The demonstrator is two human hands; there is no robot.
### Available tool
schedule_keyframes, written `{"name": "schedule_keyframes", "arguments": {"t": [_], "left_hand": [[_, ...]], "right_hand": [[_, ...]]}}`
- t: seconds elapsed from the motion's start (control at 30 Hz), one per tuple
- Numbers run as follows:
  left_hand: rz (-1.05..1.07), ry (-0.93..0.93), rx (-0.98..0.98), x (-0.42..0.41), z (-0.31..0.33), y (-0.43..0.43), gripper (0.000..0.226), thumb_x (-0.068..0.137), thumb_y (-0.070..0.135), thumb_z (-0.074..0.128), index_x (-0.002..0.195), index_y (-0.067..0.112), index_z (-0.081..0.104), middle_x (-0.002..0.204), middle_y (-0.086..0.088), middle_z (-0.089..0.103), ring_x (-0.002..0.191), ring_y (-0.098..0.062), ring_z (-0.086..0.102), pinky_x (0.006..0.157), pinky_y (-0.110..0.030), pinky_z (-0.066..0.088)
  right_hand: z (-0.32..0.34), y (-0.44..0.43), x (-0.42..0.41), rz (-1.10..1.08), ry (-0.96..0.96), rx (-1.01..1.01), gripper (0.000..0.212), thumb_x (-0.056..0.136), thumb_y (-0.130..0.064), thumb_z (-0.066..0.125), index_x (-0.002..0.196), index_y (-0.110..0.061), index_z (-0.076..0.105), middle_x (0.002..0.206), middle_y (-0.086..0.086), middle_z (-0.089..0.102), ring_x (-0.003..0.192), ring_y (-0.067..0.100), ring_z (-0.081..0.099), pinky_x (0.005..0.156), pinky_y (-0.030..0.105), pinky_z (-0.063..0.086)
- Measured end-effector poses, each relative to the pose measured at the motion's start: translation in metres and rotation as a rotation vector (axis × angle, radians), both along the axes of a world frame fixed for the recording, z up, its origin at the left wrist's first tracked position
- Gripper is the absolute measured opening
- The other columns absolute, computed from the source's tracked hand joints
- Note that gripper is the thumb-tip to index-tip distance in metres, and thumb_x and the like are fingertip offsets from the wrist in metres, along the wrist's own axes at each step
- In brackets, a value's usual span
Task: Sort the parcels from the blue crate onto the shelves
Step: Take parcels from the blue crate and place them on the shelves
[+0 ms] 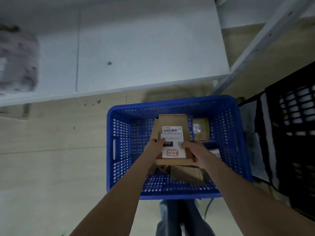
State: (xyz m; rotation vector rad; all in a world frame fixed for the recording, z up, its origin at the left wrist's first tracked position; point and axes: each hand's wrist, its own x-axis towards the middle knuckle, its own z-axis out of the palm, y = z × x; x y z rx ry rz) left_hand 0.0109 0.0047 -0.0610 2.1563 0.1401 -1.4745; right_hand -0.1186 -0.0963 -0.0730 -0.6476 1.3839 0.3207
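A blue perforated crate [119, 150] stands on the floor below me. Over it I hold a flat brown cardboard parcel [172, 121] with a white shipping label and a red-boxed handwritten mark. My left hand [156, 148] grips the parcel's left edge, thumb on the label. My right hand [196, 154] grips its right near corner. More brown parcels lie in the crate: one [202, 129] at the back right, another [187, 173] under my hands. A white shelf [136, 48] spans the upper view.
A blurred grey bagged parcel [17, 62] sits on the shelf's left end. A white slotted shelf post [255, 48] slants down at the right. A black crate [293, 133] stands right of the blue one. Pale floor [51, 159] lies at the left.
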Motion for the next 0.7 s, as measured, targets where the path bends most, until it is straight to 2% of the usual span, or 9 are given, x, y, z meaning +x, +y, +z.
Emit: {"name": "schedule_keyframes", "arguments": {"t": [0.03,0.1,0.17,0.23,0.33,0.43,0.5,0.63,0.7], "left_hand": [[0.000,-0.003,-0.001,0.004,0.019,0.005,0.030,0.098,0.034,0.047,0.104,0.007,0.059,0.110,-0.014,0.064,0.101,-0.028,0.062,0.094,-0.042,0.050],[0.016,-0.027,-0.003,0.012,0.057,0.014,0.028,0.098,0.033,0.045,0.083,0.013,0.056,0.097,-0.010,0.063,0.089,-0.025,0.060,0.085,-0.039,0.051],[0.034,-0.063,-0.014,0.021,0.097,0.020,0.029,0.098,0.035,0.045,0.079,0.017,0.054,0.088,-0.004,0.063,0.076,-0.018,0.060,0.069,-0.032,0.051],[0.046,-0.103,-0.047,0.028,0.132,0.024,0.029,0.098,0.036,0.045,0.078,0.018,0.055,0.089,-0.003,0.064,0.075,-0.017,0.061,0.068,-0.032,0.052],[0.038,-0.140,-0.089,0.036,0.184,0.030,0.029,0.099,0.036,0.043,0.092,0.011,0.058,0.101,-0.009,0.068,0.094,-0.026,0.066,0.085,-0.040,0.055],[0.028,-0.187,-0.134,0.042,0.232,0.030,0.032,0.100,0.035,0.041,0.103,0.008,0.059,0.107,-0.011,0.069,0.096,-0.025,0.066,0.087,-0.038,0.055],[0.021,-0.233,-0.161,0.044,0.262,0.029,0.035,0.101,0.032,0.040,0.116,0.006,0.058,0.112,-0.013,0.067,0.101,-0.027,0.065,0.091,-0.041,0.053],[0.020,-0.296,-0.233,0.041,0.315,0.034,0.041,0.102,0.025,0.035,0.138,0.009,0.045,0.127,-0.013,0.060,0.114,-0.030,0.058,0.097,-0.047,0.048],[0.045,-0.296,-0.260,0.038,0.335,0.038,0.041,0.101,0.025,0.035,0.139,0.012,0.044,0.129,-0.011,0.058,0.116,-0.030,0.056,0.096,-0.047,0.049]], "right_hand": [[0.020,0.002,0.004,0.018,-0.031,-0.002,0.045,0.077,-0.007,0.072,0.120,-0.011,0.057,0.101,0.011,0.070,0.093,0.027,0.065,0.074,0.040,0.055],[0.060,0.004,0.014,0.037,-0.089,-0.016,0.043,0.079,-0.002,0.069,0.119,-0.011,0.058,0.102,0.012,0.070,0.092,0.028,0.067,0.071,0.039,0.056],[0.099,0.003,0.025,0.056,-0.137,-0.038,0.043,0.080,0.001,0.066,0.120,-0.011,0.058,0.104,0.013,0.070,0.092,0.030,0.067,0.069,0.039,0.056],[0.136,0.002,0.034,0.102,-0.159,-0.086,0.041,0.079,0.000,0.067,0.119,-0.010,0.059,0.101,0.011,0.070,0.090,0.028,0.067,0.064,0.035,0.055],[0.187,0.001,0.045,0.146,-0.166,-0.171,0.038,0.082,-0.011,0.069,0.118,-0.011,0.059,0.103,0.008,0.068,0.091,0.024,0.063,0.065,0.033,0.050],[0.233,-0.002,0.052,0.158,-0.185,-0.254,0.036,0.084,-0.029,0.071,0.112,-0.010,0.061,0.107,0.007,0.067,0.097,0.024,0.062,0.077,0.036,0.051],[0.261,-0.005,0.056,0.181,-0.192,-0.301,0.036,0.084,-0.034,0.071,0.110,-0.010,0.061,0.106,0.007,0.067,0.098,0.025,0.061,0.083,0.038,0.051],[0.308,-0.005,0.059,0.170,-0.214,-0.343,0.031,0.083,-0.032,0.073,0.104,-0.012,0.062,0.097,0.004,0.068,0.085,0.021,0.063,0.062,0.032,0.050],[0.325,-0.004,0.058,0.156,-0.224,-0.363,0.029,0.083,-0.032,0.073,0.102,-0.013,0.062,0.094,0.002,0.068,0.083,0.020,0.062,0.064,0.033,0.051]]}}
